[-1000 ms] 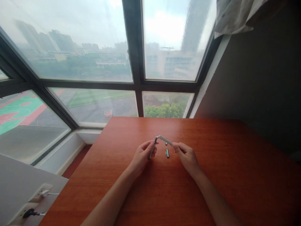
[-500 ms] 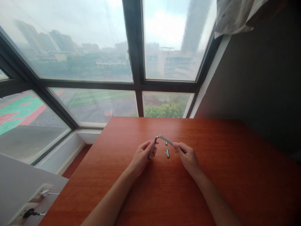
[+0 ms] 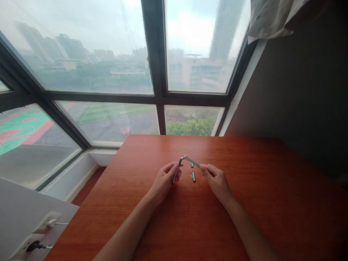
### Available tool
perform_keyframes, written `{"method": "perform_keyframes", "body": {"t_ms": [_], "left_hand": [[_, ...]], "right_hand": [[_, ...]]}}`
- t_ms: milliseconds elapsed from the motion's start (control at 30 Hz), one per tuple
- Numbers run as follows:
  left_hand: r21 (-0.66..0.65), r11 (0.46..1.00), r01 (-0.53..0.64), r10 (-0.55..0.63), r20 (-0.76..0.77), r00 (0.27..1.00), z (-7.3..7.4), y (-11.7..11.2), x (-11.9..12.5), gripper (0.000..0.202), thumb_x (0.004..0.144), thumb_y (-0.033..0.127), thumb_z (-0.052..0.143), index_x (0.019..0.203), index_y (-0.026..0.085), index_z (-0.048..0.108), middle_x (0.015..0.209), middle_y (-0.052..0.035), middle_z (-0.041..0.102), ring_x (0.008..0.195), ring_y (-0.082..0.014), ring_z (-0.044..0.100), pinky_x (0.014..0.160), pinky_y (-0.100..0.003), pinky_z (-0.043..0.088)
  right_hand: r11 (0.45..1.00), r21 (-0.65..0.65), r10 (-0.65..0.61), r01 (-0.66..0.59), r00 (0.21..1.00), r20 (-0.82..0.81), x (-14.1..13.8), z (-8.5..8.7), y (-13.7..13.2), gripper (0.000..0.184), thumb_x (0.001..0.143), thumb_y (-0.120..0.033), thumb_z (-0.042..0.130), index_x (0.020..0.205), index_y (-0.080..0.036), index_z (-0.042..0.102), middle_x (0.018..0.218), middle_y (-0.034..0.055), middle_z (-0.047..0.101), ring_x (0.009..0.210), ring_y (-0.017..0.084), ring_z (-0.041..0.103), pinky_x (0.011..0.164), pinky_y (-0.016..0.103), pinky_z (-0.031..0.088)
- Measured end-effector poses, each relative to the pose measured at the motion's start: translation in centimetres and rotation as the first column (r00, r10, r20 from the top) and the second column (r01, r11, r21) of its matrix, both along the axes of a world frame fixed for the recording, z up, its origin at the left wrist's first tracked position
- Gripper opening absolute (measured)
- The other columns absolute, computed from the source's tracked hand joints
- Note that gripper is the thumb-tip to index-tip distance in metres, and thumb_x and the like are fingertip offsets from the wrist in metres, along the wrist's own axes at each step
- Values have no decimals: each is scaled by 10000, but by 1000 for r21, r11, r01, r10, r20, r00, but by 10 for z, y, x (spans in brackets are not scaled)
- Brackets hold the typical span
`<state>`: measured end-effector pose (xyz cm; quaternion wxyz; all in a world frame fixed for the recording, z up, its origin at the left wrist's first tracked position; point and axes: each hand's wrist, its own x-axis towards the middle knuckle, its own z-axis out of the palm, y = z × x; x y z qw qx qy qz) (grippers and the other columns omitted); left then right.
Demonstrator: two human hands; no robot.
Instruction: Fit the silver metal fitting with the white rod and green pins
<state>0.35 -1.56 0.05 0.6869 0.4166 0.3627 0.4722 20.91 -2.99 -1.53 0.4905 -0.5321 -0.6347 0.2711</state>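
Note:
My left hand (image 3: 165, 179) is closed around a razor handle (image 3: 175, 174), which has a dark-and-pale grip and a bent metal neck at its upper end. Between the fingertips of my right hand (image 3: 216, 177) is a slim whitish stick (image 3: 192, 161), slanting up to the left. Its rounded tip is beside the handle's metal neck; whether they touch is hard to tell. On the table between my hands lies a small dark-and-green razor cartridge (image 3: 193, 177). Just beyond it, a second razor cartridge (image 3: 191, 165) is partly hidden by the stick.
The reddish-brown wooden table (image 3: 174, 224) reaches to large windows with a dark frame (image 3: 160, 98). At lower left, wall sockets (image 3: 34, 246) have plugs and cords in them. A pale cloth (image 3: 272, 21) hangs at upper right, by a dark wall (image 3: 288, 90).

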Motion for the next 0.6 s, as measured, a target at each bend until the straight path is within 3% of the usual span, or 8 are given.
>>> {"method": "perform_keyframes", "body": {"t_ms": [600], "left_hand": [[-12,1000,-12,12,26,1000,0,1,0,379,777,442,656,1006,141,656,630,6,516,542,-80,418,524,-211,306]], "right_hand": [[1000,-15,11,-11,1000,-5,1,1,-1,365,887,-449,493,892,-154,708,671,5,538,640,153,500,588,240,376]]}}
